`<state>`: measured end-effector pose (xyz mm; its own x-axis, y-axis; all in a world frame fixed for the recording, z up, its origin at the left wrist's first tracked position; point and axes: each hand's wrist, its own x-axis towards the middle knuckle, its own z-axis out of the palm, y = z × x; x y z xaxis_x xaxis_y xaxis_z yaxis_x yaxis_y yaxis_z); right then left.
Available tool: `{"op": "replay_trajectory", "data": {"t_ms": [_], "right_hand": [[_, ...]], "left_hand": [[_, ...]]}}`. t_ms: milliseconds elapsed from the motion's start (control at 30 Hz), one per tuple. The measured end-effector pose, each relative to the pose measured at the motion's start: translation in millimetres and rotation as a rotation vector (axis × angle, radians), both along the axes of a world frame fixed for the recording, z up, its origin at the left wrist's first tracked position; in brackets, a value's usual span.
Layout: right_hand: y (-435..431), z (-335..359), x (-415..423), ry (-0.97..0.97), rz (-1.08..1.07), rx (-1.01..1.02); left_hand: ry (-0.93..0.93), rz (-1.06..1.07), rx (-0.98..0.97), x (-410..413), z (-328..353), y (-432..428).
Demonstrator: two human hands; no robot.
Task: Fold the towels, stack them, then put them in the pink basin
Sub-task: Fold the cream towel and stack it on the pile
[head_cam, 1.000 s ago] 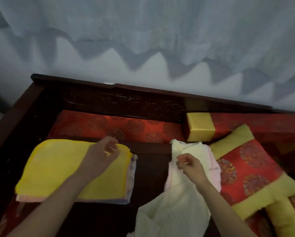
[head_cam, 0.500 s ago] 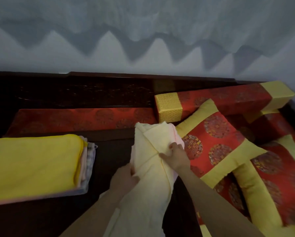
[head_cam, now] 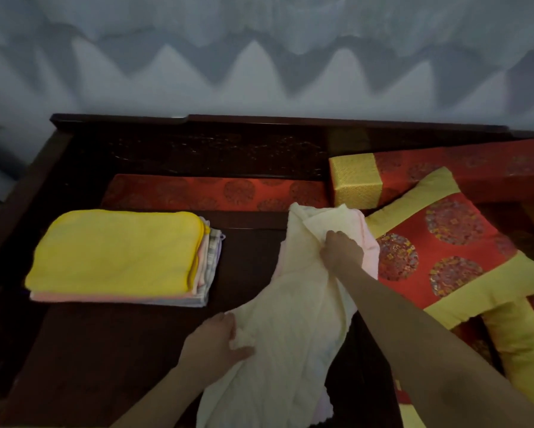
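**Folding stage, one towel in hand.** The cream towel [head_cam: 290, 329] lies crumpled and lengthwise on the dark wooden seat [head_cam: 111, 350]. Its far end rests over a pink towel [head_cam: 371, 251], just beside the red-and-yellow cushion [head_cam: 445, 257]. The left hand [head_cam: 211, 345] grips the towel's near left edge, fingers and thumb curled round a bunch of cloth. The right hand [head_cam: 339, 251] clutches the far end, fingers closed into the folds — neither hand is slack. The stack of folded towels [head_cam: 114, 251], a yellow one on top, sits well apart to the left on the same seat. The pink basin is not in view.

Judged step: the next unfolded towel is gathered up but not yet spread. The next move probably calls for finding two corners along one edge and drawing the cloth flat and taut. It should come free of the pink towel beneath — so that only one layer lifts — before being folded to match the stack's outline
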<state>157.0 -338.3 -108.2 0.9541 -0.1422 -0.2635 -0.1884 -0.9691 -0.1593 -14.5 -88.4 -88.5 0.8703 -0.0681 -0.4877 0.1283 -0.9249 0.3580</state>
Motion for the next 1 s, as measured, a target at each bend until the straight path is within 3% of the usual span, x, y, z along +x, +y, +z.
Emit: {"op": "replay_trajectory", "data": {"t_ms": [100,200,267,367,433,467,667,733,833,933,1000], "right_hand": [[-1,12,-2,-0.148,-0.043,0.238],[-3,47,-32,-0.344,0.003,0.620],[-9,70,-68,-0.359,0.018,0.832],[-29,85,-122,-0.323,-0.079,1.077],[-40,82,-149,-0.349,-0.090,1.016],[-43,78,-159,-0.351,-0.063,0.917],[-27,49,-168,-0.042,0.124,0.380],[-19,45,-165,0.026,0.124,0.407],[-12,42,-161,-0.028,0.104,0.488],[-8,43,-157,-0.169,0.096,0.570],[-7,48,-153,-0.292,0.162,0.589]], "left_hand": [[0.168,-0.044,0.090,-17,-6,1],[0.096,0.014,-0.039,-21,-5,6],[0.039,0.195,-0.231,-20,1,13],[-0.132,0.654,-0.592,-16,25,25],[-0.240,0.859,-0.771,-14,41,31],[-0.267,0.865,-0.770,-13,44,33],[-0.340,0.634,-0.434,9,37,16],[-0.407,0.645,-0.438,17,34,13],[-0.494,0.753,-0.501,30,36,14],[-0.512,0.877,-0.754,44,54,15],[-0.380,0.755,-0.944,55,64,15]]}}
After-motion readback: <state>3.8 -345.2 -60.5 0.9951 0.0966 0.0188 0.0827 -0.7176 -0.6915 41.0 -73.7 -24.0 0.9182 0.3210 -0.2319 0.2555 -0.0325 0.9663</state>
